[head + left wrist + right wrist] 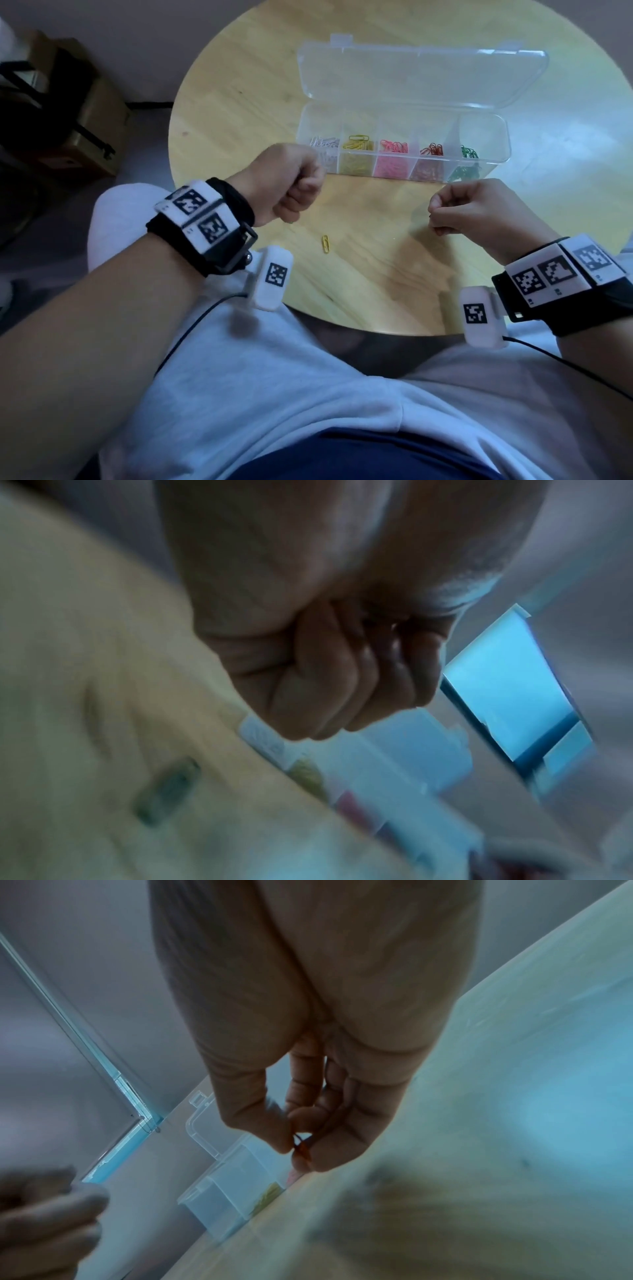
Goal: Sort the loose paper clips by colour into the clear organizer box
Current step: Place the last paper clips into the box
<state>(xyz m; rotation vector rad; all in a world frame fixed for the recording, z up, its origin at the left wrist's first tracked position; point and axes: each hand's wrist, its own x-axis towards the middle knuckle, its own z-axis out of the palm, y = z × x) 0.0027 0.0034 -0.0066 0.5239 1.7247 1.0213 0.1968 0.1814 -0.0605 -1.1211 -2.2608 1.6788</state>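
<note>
The clear organizer box (404, 113) lies open on the round table, its lid folded back. Its five compartments hold white, yellow, pink, red and green clips. One loose yellow paper clip (325, 243) lies on the wood nearer me, blurred in the left wrist view (167, 791). My left hand (308, 192) hovers in a fist just in front of the box's left end; its curled fingers (342, 691) show nothing inside. My right hand (433, 214) hangs over the table in front of the box's right half, where thumb and fingertips pinch a small red paper clip (301, 1141).
The wooden table (376, 281) ends in a curved edge close to my lap. A cardboard box (92, 126) with dark gear on it stands on the floor at the left. Cables run from both wrist cameras across my lap.
</note>
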